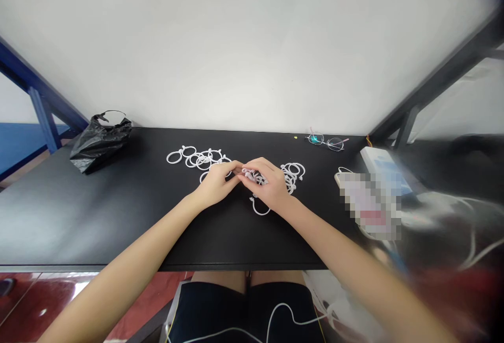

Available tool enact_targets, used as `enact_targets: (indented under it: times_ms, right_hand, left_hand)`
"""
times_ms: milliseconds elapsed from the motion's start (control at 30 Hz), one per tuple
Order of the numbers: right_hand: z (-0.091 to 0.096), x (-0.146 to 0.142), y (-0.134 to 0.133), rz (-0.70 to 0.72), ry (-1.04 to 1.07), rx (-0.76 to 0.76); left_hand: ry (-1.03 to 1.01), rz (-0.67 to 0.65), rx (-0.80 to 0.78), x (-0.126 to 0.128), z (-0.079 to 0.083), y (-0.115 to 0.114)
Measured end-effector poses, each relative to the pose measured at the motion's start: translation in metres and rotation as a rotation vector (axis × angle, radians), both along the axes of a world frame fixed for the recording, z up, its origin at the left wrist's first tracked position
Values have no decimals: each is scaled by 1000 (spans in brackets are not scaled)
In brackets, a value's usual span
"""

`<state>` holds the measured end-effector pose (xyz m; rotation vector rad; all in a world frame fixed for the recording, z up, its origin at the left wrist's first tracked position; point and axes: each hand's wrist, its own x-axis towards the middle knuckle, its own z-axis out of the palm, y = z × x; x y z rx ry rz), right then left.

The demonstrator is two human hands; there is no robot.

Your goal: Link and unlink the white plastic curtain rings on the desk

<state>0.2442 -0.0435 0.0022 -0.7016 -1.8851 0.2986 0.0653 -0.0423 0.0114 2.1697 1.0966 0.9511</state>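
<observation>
My left hand (216, 181) and my right hand (271, 184) meet over the middle of the black table, fingertips pinched together. Between them is a white ring (248, 173) with a small knob, mostly covered by the fingers. Beside my left hand lies a group of white rings (203, 155), several of them closed loops with a knob. Under and beyond my right hand is another pile of white rings (291, 181), some with a gap. One open ring (261, 214) lies nearest me, just below the right hand.
A black plastic bag (101, 142) stands at the back left of the table (94, 217). Eyeglasses (326, 141) lie at the back right. Further right are a phone (368, 206), partly blurred out, a white-and-blue box (384, 167) and clear plastic with cables. A white cable (281, 306) crosses my lap.
</observation>
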Motion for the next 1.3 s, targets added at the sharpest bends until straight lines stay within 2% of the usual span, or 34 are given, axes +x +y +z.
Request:
enact_targets:
  times_ms: [300, 600, 833, 1133, 1300]
  right_hand:
    - [6, 0, -2, -79, 48, -8]
    - [4, 2, 1, -120, 89, 1]
    - [8, 4, 1, -152, 157, -7]
    - [11, 6, 3, -209, 394, -347]
    - [11, 5, 4, -184, 477, -460]
  left_hand:
    - [-194, 40, -136, 2, 1, 4]
    - [-428, -18, -329, 2, 0, 7]
    - [-477, 8, -410, 3, 2, 7]
    - [-429, 22, -449, 3, 5, 4]
    - [-407, 6, -468, 4, 5, 5]
